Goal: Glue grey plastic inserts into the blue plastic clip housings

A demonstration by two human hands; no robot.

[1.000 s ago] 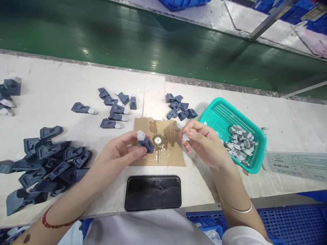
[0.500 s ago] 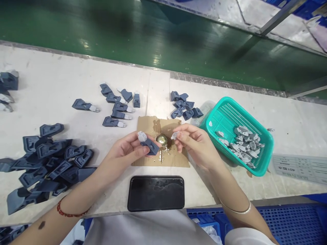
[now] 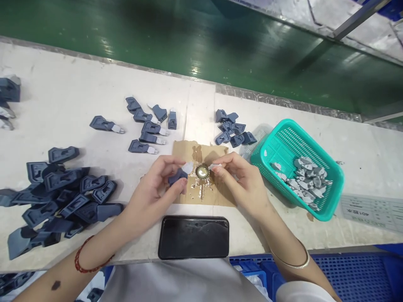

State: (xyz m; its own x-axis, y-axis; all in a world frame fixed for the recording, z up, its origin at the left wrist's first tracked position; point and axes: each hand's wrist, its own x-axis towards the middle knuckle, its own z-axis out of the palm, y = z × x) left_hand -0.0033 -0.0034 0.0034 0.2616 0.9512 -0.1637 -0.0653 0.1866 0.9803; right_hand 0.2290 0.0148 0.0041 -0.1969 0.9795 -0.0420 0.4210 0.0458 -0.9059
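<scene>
My left hand (image 3: 163, 180) is closed around a dark blue-grey plastic part (image 3: 178, 176) with a light grey tip piece (image 3: 188, 168) pointing up and right. Between thumb and fingers, my right hand (image 3: 241, 178) pinches a small light grey plastic piece (image 3: 215, 167). Both hands are over a brown cardboard sheet (image 3: 224, 200). Between them a small round cap (image 3: 202, 171) holding shiny liquid sits on the cardboard, with wet drops spilled around it. The two held pieces are apart from each other.
A green basket (image 3: 338, 184) of small grey pieces stands at the right. Dark parts lie in a large pile (image 3: 75, 205) at left and a smaller cluster (image 3: 231, 128) behind the cardboard. Parts with grey tips (image 3: 147, 128) lie back left. A phone (image 3: 194, 238) lies in front.
My left hand has turned the dark part, so its grey tip now points toward the cap. My right hand has brought its grey piece close beside the cap. The view has shifted slightly.
</scene>
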